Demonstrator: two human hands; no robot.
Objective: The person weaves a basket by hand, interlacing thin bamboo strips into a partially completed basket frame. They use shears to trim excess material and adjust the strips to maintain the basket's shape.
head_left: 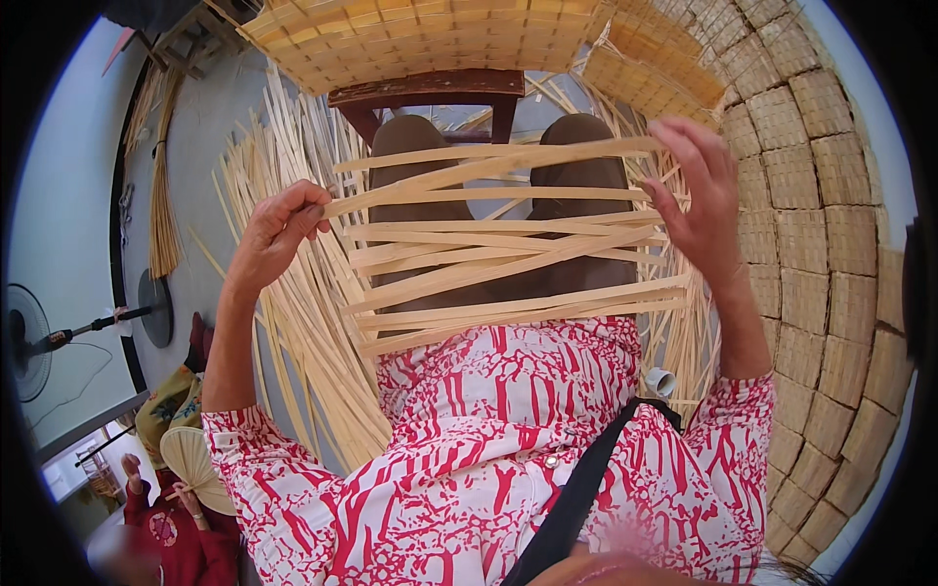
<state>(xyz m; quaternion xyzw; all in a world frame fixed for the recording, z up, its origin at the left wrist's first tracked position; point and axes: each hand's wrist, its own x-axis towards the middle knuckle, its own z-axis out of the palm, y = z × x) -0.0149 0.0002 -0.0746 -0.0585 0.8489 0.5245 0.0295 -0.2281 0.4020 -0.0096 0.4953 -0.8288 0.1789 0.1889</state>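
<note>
Several flat, pale bamboo strips (489, 276) lie crosswise over my lap, some parallel and some crossing at a slant. The left end of one long strip (469, 172) is pinched between the thumb and fingers of my left hand (281, 232). That strip slopes up to the right, its far end reaching the fingers of my right hand (705, 186). My right hand has its thumb and fingers spread apart, beside the strips' right ends. Whether its fingertips touch the strip I cannot tell.
Loose strips (303, 322) lie on the floor at both sides. Ahead are a dark wooden stool (430, 90) and a large woven bamboo piece (430, 39). Stacked woven bundles (796, 225) line the right. A fan (29, 342) and a person with a hand fan (200, 464) are at left.
</note>
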